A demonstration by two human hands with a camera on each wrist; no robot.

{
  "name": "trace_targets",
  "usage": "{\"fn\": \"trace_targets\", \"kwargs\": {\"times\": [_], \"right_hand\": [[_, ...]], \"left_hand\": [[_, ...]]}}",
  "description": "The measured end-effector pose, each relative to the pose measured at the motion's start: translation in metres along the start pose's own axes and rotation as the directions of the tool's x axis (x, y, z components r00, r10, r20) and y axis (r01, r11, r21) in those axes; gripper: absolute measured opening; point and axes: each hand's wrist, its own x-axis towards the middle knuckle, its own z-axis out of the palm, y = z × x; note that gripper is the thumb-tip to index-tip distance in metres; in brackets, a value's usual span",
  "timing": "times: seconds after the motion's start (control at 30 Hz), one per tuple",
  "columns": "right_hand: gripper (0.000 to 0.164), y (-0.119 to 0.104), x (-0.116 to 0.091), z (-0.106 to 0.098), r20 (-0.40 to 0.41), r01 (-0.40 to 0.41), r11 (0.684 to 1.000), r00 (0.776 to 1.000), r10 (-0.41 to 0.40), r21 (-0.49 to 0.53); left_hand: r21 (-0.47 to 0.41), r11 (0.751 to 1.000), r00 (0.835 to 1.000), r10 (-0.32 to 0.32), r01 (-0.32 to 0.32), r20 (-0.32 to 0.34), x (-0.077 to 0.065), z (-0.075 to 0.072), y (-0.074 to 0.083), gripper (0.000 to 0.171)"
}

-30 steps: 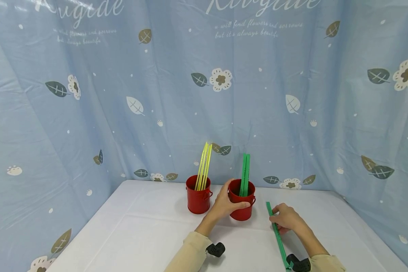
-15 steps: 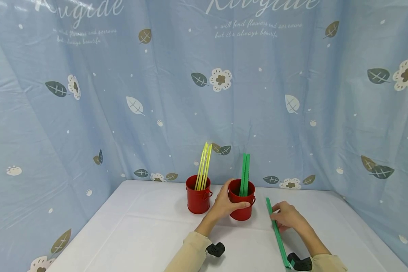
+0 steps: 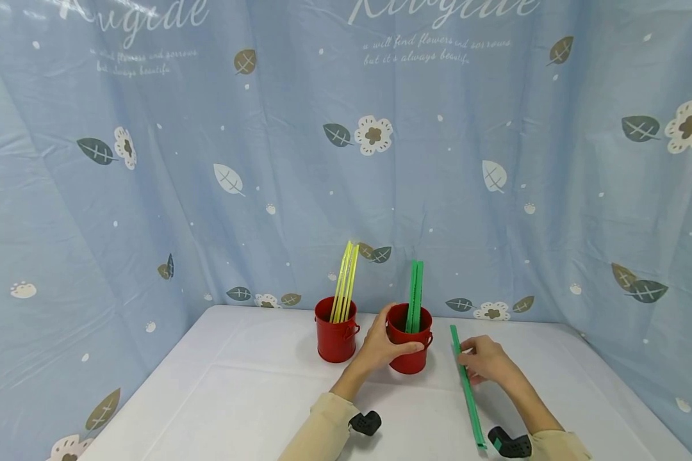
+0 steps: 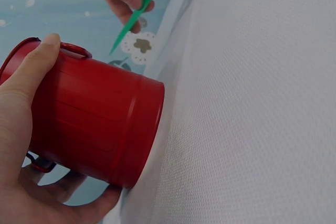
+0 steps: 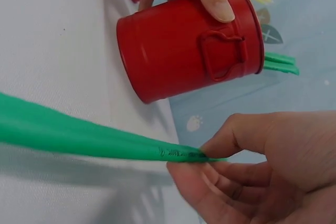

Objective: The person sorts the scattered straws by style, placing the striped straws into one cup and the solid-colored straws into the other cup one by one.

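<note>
My left hand (image 3: 379, 346) grips a small red metal bucket (image 3: 408, 362) by its side, thumb near the rim. The bucket has wire handles, and green sticks (image 3: 416, 294) stand upright in it. To its right, my right hand (image 3: 487, 360) pinches a long green stick (image 3: 471, 410) between thumb and fingers, toward the stick's far part. Small dark print shows on this green stick (image 5: 173, 153) in the right wrist view, close to the fingertips. Its near end slants down toward the table front.
A second red bucket (image 3: 336, 342) with several yellow sticks (image 3: 345, 282) stands left of the held one. The white-covered table (image 3: 236, 397) ends at a blue patterned curtain (image 3: 300, 192) behind and at the sides.
My right hand has moved a little forward with the green stick, away from the table's front. The left hand and both buckets have stayed in place.
</note>
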Motion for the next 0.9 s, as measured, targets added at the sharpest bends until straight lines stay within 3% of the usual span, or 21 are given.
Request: {"fn": "trace_targets", "kwargs": {"times": [0.43, 0.9], "right_hand": [[0.044, -0.006, 0.002, 0.001, -0.106, 0.109, 0.985, 0.99, -0.095, 0.137], [0.037, -0.019, -0.001, -0.01, -0.242, 0.29, 0.941, 0.939, -0.245, 0.173]], "left_hand": [[-0.011, 1.0, 1.0, 0.0, 0.0, -0.004, -0.001, 0.0, 0.001, 0.095], [0.0, 1.0, 1.0, 0.002, -0.002, -0.007, -0.001, 0.0, 0.0, 0.097]]}}
